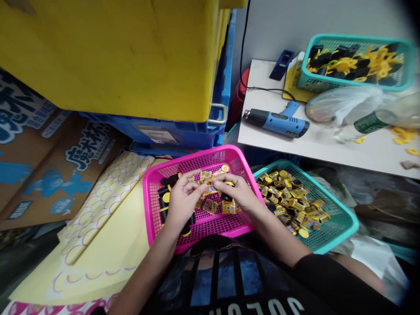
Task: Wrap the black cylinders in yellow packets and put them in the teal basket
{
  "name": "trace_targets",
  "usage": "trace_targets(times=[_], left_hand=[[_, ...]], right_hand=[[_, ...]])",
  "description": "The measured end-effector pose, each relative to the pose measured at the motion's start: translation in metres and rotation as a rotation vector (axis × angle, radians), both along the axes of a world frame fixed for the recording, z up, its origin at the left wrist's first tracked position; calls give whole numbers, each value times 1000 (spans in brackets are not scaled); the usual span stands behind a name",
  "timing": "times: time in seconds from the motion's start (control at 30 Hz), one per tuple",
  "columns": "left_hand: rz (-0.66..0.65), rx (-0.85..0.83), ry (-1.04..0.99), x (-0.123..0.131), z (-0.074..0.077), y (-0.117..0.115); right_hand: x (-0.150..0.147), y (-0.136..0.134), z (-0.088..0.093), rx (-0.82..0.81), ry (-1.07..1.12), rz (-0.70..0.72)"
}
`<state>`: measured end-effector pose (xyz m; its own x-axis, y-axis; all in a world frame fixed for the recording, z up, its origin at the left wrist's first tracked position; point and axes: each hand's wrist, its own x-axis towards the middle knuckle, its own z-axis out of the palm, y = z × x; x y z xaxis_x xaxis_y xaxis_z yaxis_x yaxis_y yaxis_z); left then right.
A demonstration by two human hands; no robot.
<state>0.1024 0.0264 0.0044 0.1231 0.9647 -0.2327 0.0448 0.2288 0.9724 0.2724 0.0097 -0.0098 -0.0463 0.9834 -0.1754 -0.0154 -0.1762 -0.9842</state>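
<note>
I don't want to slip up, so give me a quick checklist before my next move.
1. Left hand and right hand both at the small yellow printed piece: ok.
2. Pink basket beneath them: ok.
3. Only yellow items in it: not ok, black pieces lie at its left.
4. Teal basket beside it, on the right: ok.
5. Heat gun on the white table, away from both hands: ok.
6. Heat gun switched off: cannot tell.

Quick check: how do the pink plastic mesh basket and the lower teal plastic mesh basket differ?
The pink basket lies under the left hand and right hand; the teal basket sits to its right. The pink basket holds black cylinders and yellow printed pieces; the teal basket holds a larger heap of these. Both have perforated sides.
</note>
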Motion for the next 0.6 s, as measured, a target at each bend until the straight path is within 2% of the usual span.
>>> trace_targets(times=[0.13,0.27,0.33,0.47,0.6], left_hand=[[41,50,70,1,-1,-3],[121,101,157,-9,-1,-3],[120,122,204,-14,-1,-5],[89,151,232,-17,-3,-8],[108,196,215,-14,-3,-11]], right_hand=[[-7,1,1,-57,59,-45],[3,-3,4,-158,433,-43],[13,-4,8,-173,512,-53],[27,-6,13,-111,389,-27],[29,-3,8,-82,336,52]])
